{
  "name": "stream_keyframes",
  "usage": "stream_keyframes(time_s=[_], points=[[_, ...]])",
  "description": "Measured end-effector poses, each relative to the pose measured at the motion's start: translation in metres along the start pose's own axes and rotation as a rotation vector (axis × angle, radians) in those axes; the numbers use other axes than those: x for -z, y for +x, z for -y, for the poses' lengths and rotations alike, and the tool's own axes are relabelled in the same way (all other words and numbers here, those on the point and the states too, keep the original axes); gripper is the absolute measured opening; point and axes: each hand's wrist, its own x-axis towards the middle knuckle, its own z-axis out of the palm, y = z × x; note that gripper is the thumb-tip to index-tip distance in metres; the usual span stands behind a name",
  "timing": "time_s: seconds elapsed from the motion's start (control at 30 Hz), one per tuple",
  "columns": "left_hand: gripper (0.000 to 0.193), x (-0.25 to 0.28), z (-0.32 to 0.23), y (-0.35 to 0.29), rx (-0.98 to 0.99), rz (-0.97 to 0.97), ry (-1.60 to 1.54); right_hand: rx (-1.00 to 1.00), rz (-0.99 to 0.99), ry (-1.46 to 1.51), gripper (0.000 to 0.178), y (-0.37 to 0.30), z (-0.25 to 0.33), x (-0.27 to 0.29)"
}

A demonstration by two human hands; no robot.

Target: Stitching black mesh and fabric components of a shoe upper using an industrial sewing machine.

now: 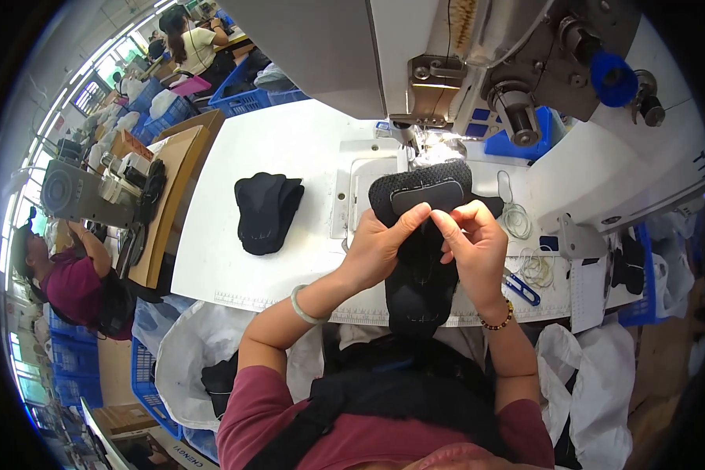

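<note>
1. Sewing-machine head point(360, 63), grey and white: set nearest the camera, at 12 o'clock from the held piece.
2. Black padded piece point(384, 192), mesh-faced, with a rounded patch outlined in light grey: held over the table, near the needle area.
3. Left hand point(372, 247): placed at 7 o'clock, closed in a pinch on the piece.
4. Right hand point(478, 243): placed between 4 and 5 o'clock, fingers curled, likewise pinched on it; thumb tips brought close together.
5. Long black section point(421, 301): seen at 6 o'clock; whether it is joined cannot be told.
6. Pale cord point(536, 269), loosely coiled, and blue-handled tool point(522, 289): laid between 4 and 5 o'clock.
7. Black stack point(268, 211): laid at 9 o'clock on the white table point(211, 251).
8. White sack point(184, 368): stood at 8 o'clock.
</note>
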Motion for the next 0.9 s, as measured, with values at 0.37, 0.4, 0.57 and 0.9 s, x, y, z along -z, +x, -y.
stream_keyframes(time_s=[0.37,0.4,0.57,0.9], points=[[0.021,0.009,0.002,0.005,0.001,0.011,0.068,-0.011,0.035,0.031,0.019,0.01,-0.002,-0.004],[0.021,0.009,0.003,0.005,-0.016,0.004,0.074,-0.002,0.041,0.04,0.019,0.01,-0.002,-0.005],[0.021,0.011,0.003,0.006,-0.044,-0.017,0.095,0.004,0.023,0.039,0.019,0.011,-0.002,-0.008],[0.022,0.0,-0.011,0.004,-0.035,-0.163,0.035,0.456,-0.169,-0.235,0.016,0.017,-0.018,0.024]])
